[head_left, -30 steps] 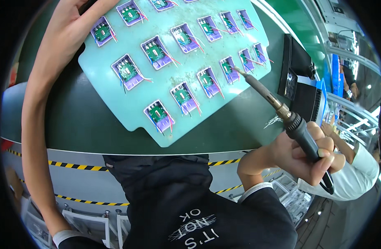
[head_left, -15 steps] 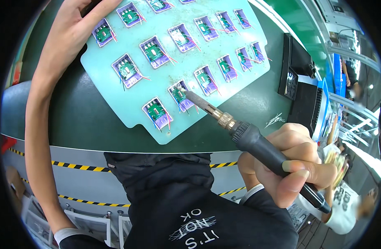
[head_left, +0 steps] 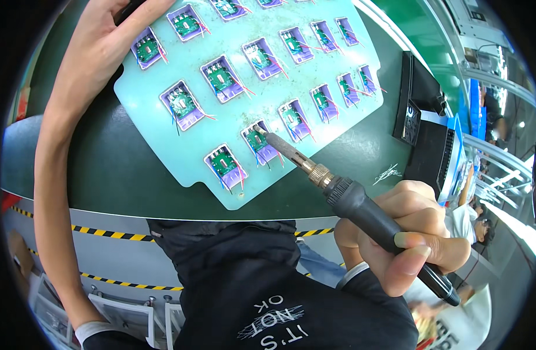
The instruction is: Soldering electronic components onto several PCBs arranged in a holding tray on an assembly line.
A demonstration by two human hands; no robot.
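Note:
My right hand (head_left: 414, 233) is closed around the black handle of a soldering iron (head_left: 361, 204). The iron's tip is at the upper edge of a green circuit board (head_left: 257, 140), which sits in a small purple housing (head_left: 268, 153). Several such housings with boards and thin red, blue and black wires sit in rows in a pale turquoise tray (head_left: 180, 157). At the tray's upper left is my left hand (head_left: 119, 29), its thumb stretched along the edge. The other fingers are cut off by the frame, and something dark shows beside the thumb.
On the right of the dark green table (head_left: 122, 169) stand black boxes (head_left: 434, 146). A small heap of pale wire scraps (head_left: 387, 174) lies before them. The table's front edge runs just in front of my body. Another person in a white top (head_left: 460, 321) is at the lower right.
The tray and iron appear slightly lower and further right in the picture; the tip stays at the same board. The person at the lower right has shifted.

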